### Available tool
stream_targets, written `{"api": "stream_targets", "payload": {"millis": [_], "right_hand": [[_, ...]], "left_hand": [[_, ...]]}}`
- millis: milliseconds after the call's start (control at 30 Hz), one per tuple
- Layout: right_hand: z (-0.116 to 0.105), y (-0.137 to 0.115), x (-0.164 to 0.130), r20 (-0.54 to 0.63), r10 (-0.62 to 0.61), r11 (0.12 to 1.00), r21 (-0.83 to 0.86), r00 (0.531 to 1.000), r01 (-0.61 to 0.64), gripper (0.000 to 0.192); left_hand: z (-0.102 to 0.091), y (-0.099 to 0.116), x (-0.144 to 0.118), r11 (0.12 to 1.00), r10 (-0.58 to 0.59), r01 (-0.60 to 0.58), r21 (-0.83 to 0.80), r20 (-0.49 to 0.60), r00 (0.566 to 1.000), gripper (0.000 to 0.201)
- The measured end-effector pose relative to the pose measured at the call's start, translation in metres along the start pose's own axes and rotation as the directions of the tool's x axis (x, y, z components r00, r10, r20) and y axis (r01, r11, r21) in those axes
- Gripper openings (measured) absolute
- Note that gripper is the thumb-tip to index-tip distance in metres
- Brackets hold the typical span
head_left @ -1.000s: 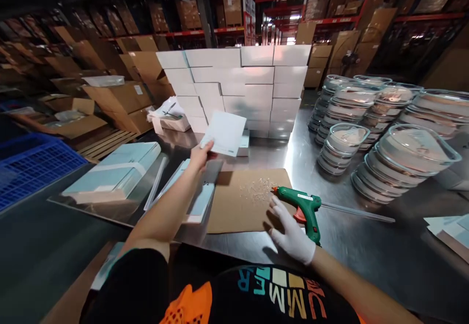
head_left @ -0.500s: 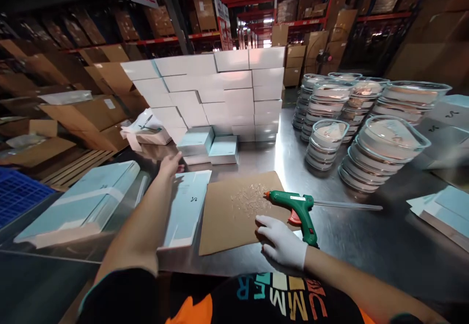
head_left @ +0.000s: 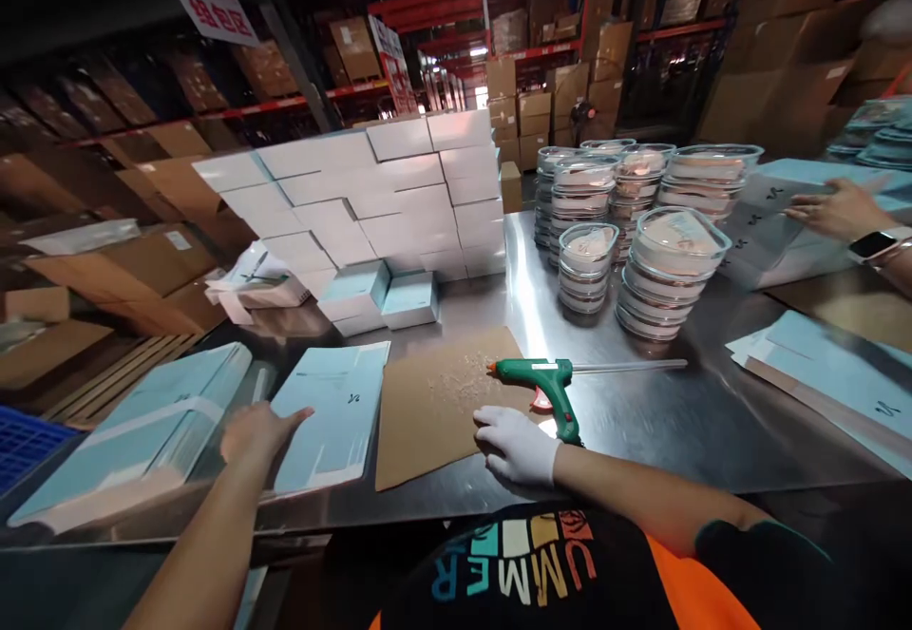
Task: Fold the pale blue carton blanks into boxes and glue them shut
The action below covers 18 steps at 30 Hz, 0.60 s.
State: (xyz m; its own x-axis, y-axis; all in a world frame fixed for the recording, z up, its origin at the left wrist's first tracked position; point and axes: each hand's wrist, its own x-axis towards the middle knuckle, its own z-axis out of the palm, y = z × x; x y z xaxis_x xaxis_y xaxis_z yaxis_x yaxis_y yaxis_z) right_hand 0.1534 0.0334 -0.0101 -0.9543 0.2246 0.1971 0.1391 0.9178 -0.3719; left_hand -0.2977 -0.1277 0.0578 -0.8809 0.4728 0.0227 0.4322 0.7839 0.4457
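Note:
My bare left hand [head_left: 257, 429] is at the left edge of a stack of flat light-blue carton sheets [head_left: 324, 421]. Its thumb points out over the top sheet, apart from the fingers, and nothing shows in its grasp. In a white glove, my right hand [head_left: 519, 445] lies with fingers stretched at the edge of a brown cardboard sheet [head_left: 409, 449]. Just beyond it a green hot glue gun [head_left: 545, 378] lies on its side, a clear glue stick [head_left: 631, 366] jutting from its back. Bits of dried glue [head_left: 463, 378] cover part of the cardboard.
White boxes [head_left: 399, 179] form a wall at the back, with two light-blue boxes [head_left: 409, 299] before it. Lidded glass containers [head_left: 666, 274] stand in stacks at right. A strapped bundle of blue sheets [head_left: 142, 430] lies left. At far right a co-worker's hand [head_left: 841, 210] touches a carton.
My left hand has drawn back toward me from the far end of the blue sheets to their left edge. The view has swung right, bringing a co-worker's hand into sight. My right hand stays beside the glue gun.

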Motion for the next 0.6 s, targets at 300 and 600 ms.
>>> {"api": "stream_targets", "payload": {"millis": [300, 600], "right_hand": [[-0.015, -0.003, 0.013, -0.141, 0.351, 0.696, 0.701, 0.926, -0.157, 0.081], [-0.090, -0.026, 0.022, -0.364, 0.534, 0.398, 0.905, 0.763, 0.153, 0.122]], "left_hand": [[-0.079, 0.077, -0.083, 0.735, 0.120, 0.026, -0.678, 0.167, 0.979, 0.076], [0.029, 0.143, -0.176, 0.373, 0.656, 0.097, -0.923, 0.336, 0.675, 0.092]]}}
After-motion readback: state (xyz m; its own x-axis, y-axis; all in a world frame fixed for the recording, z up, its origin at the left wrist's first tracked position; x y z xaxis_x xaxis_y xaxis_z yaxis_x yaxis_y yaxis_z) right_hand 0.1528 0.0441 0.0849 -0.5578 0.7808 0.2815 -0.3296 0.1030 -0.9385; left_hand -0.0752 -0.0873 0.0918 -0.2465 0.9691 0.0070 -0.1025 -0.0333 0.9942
